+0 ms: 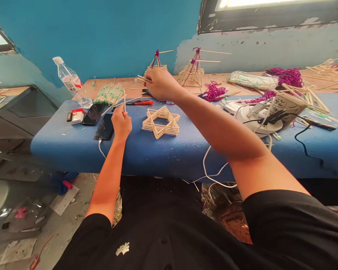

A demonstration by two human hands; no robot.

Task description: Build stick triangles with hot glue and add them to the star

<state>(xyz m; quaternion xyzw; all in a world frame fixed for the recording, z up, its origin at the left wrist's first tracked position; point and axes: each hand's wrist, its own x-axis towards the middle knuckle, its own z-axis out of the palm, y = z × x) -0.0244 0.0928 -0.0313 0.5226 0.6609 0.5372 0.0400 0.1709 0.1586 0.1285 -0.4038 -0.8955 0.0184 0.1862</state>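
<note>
Star (170,129): pale wooden sticks, six points, stacked several layers high, open hole in the middle. From where I stand, it lies flat on the blue table (163,153), near the person, outline whole, neither hand touching it. Thin stick (124,96): pale, straight, near upright in the left hand (122,122), top end poking up, well apart from the star; can't tell if it's just one. Small bunch of sticks (142,78): same pale wood, gripped in the right hand (163,84), ends jutting out leftward, count hidden by fingers.
</note>
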